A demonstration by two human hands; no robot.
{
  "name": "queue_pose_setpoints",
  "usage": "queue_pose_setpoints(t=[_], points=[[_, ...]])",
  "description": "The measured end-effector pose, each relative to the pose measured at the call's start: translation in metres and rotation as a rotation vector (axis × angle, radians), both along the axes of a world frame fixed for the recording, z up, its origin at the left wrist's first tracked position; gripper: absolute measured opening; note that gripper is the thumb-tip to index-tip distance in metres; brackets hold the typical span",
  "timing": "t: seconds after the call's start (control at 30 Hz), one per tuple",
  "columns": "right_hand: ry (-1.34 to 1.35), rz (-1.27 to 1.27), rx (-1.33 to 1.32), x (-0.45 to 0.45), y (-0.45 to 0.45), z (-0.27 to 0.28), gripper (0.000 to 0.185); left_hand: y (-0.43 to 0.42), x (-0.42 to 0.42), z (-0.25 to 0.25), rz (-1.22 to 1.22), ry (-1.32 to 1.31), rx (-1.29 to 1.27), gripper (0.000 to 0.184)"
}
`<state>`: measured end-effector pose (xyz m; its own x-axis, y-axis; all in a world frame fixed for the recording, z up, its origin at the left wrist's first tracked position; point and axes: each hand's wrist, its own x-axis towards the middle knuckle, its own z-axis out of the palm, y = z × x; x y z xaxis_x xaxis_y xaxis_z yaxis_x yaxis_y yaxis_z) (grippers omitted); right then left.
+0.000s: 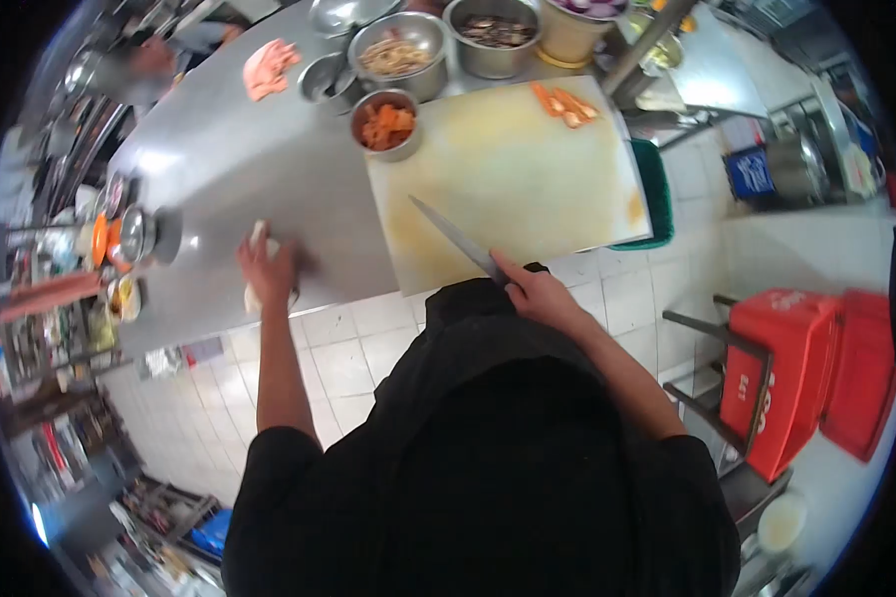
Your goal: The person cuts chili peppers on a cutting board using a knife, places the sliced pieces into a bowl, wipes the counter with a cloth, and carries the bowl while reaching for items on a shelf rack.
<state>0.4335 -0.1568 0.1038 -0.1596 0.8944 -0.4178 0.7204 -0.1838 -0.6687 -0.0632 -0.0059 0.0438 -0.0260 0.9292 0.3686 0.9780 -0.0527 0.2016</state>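
My right hand (546,297) is closed around the handle of a kitchen knife (453,235). Its long blade points forward and left over the near left part of a white cutting board (498,169). On the steel counter left of the board, my left hand (268,271) presses down with its fingers bent over a crumpled whitish cloth (252,300), mostly hidden under the palm. Several orange strips (564,105), perhaps carrot or pepper, lie at the board's far right corner. A steel pot (389,154) of orange pieces stands at the board's far left corner.
Along the back are a steel pot (423,88) of pale strips, another (496,68) of dark pieces, and a small pot (321,98). A pink crumpled item (271,70) lies on the steel counter (209,149). A green bin (655,189) and red container (777,378) stand right.
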Motion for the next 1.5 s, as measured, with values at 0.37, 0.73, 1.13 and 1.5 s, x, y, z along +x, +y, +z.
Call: queue_pose_setpoints(t=[0.37,0.73,1.13,1.5], points=[[-0.239,-0.799,0.132,0.132,-0.075,-0.005,0.064,0.025,-0.006,-0.046,0.022,-0.063,0.065,0.047],[-0.294,-0.732,0.243,0.153,-0.105,-0.047,0.061,0.059,0.104,-0.032,-0.431,-0.126,-0.055,0.05],[-0.182,-0.599,0.315,0.117,-0.066,0.015,0.064,-0.094,0.103,-0.038,-0.456,-0.282,-0.17,0.042],[-0.289,-0.317,0.255,0.174,-0.004,0.019,0.059,-0.019,0.059,0.022,-0.053,-0.202,0.204,0.034]])
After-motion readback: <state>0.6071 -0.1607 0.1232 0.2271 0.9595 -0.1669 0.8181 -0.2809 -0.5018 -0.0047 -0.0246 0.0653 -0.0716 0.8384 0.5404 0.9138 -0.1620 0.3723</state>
